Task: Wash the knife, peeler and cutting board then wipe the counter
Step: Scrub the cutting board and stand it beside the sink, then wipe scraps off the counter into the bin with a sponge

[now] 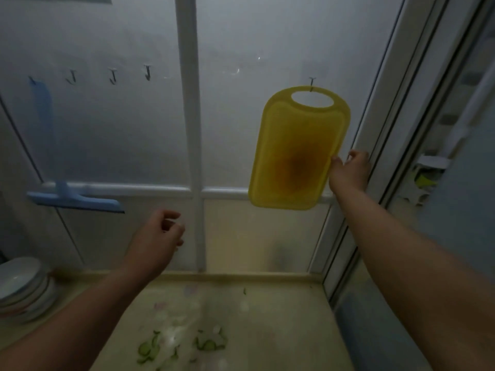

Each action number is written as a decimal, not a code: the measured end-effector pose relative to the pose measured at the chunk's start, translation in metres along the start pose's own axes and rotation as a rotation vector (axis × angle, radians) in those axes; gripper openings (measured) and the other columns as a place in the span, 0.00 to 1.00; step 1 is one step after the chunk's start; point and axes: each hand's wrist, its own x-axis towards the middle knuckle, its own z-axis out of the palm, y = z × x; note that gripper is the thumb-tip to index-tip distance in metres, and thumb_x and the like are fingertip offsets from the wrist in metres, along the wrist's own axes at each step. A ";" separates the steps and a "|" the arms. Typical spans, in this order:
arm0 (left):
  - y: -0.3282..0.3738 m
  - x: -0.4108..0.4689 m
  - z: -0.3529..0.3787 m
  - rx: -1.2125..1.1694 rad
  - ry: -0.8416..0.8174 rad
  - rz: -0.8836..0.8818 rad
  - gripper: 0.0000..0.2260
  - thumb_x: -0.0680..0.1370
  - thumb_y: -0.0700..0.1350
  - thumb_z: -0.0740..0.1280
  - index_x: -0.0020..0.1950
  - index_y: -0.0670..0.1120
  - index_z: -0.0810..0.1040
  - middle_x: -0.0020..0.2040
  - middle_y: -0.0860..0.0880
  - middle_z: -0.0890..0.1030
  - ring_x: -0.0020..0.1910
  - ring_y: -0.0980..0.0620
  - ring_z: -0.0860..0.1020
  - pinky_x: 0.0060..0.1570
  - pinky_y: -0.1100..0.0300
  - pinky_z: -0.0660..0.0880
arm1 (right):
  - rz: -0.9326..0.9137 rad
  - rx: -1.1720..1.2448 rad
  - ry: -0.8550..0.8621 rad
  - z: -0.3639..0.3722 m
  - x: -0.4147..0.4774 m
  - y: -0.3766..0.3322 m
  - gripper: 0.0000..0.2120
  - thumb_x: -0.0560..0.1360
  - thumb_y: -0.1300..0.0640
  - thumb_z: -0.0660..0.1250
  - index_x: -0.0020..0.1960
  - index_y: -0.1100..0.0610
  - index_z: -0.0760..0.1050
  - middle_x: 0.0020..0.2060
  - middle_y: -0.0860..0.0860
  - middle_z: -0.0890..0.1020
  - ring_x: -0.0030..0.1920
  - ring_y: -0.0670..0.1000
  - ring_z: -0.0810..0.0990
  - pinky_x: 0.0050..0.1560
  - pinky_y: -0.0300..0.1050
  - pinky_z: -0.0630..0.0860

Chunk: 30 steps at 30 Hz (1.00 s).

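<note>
Two hands were up in front of me. My right hand point(349, 170) pinched the lower right edge of the yellow cutting board point(298, 149), which hung by its handle hole from a hook point(311, 83) on the frosted window point(120, 116). My left hand point(158, 236) hovered above the counter point(281, 330), fingers loosely curled and holding nothing. Green vegetable scraps point(182, 344) lay scattered on the counter. A blue squeegee point(72, 200) hung on the window at left, with a stack of bowls point(21, 287) below it.
</note>
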 end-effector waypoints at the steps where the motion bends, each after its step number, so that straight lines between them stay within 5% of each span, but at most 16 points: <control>1: -0.003 0.001 0.000 0.006 0.003 0.000 0.06 0.81 0.43 0.69 0.56 0.52 0.77 0.44 0.45 0.84 0.39 0.46 0.84 0.46 0.39 0.82 | 0.006 0.014 -0.002 0.000 -0.004 0.001 0.24 0.81 0.47 0.67 0.73 0.55 0.68 0.70 0.56 0.72 0.67 0.58 0.76 0.62 0.50 0.73; 7: 0.000 -0.007 0.000 0.026 -0.030 -0.002 0.08 0.81 0.42 0.67 0.60 0.47 0.74 0.51 0.38 0.82 0.38 0.46 0.82 0.48 0.44 0.81 | -0.062 -0.015 -0.110 0.000 -0.061 0.033 0.20 0.82 0.49 0.67 0.72 0.51 0.68 0.65 0.54 0.75 0.59 0.54 0.78 0.56 0.48 0.76; 20: -0.069 -0.039 -0.014 0.096 -0.070 -0.127 0.11 0.80 0.47 0.65 0.62 0.49 0.76 0.51 0.45 0.83 0.43 0.48 0.85 0.51 0.43 0.83 | 0.007 -0.128 -0.518 0.018 -0.186 0.138 0.13 0.78 0.47 0.70 0.59 0.51 0.80 0.51 0.52 0.84 0.52 0.55 0.83 0.55 0.52 0.81; 25: -0.113 -0.051 -0.041 0.128 -0.062 -0.218 0.10 0.80 0.45 0.65 0.61 0.48 0.78 0.50 0.43 0.83 0.43 0.46 0.85 0.48 0.45 0.83 | 0.047 -0.233 -0.664 0.038 -0.240 0.156 0.09 0.80 0.53 0.69 0.57 0.54 0.82 0.49 0.54 0.84 0.47 0.54 0.81 0.45 0.44 0.72; 30: -0.176 -0.055 -0.067 0.123 -0.069 -0.290 0.10 0.84 0.46 0.62 0.56 0.48 0.82 0.47 0.46 0.85 0.42 0.45 0.84 0.48 0.45 0.83 | 0.107 -0.288 -0.857 0.073 -0.310 0.171 0.04 0.79 0.53 0.71 0.52 0.53 0.82 0.44 0.53 0.86 0.47 0.58 0.84 0.51 0.53 0.81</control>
